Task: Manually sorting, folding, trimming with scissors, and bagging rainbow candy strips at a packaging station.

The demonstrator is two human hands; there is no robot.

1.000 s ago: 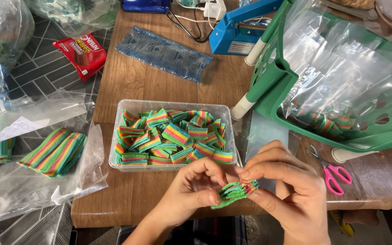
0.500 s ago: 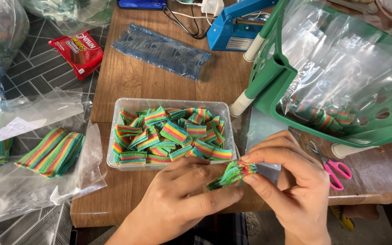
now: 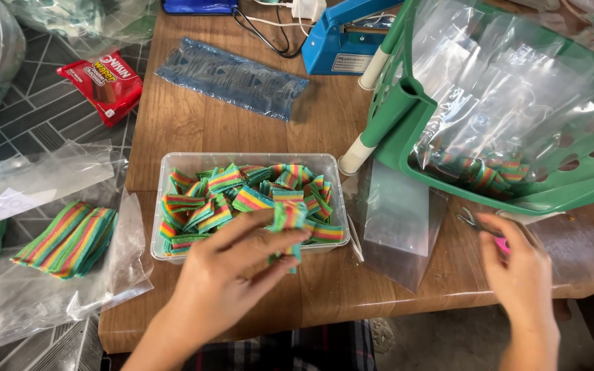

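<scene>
Left hand (image 3: 232, 264) pinches a small stack of soft rainbow-striped sugared candy strips (image 3: 288, 218) between thumb and fingers (image 3: 280, 240), held over the front rim of the clear rectangular plastic tub (image 3: 256, 159) of like pieces on the wooden bench (image 3: 194, 124). The stack looks light, limp and gritty (likely to fan apart), so a grip across its flat faces near the middle seems best. Right hand (image 3: 520, 275) lies on the pink-handled scissors (image 3: 482, 227), fingers loosely curled; whether they grip cannot be told.
</scene>
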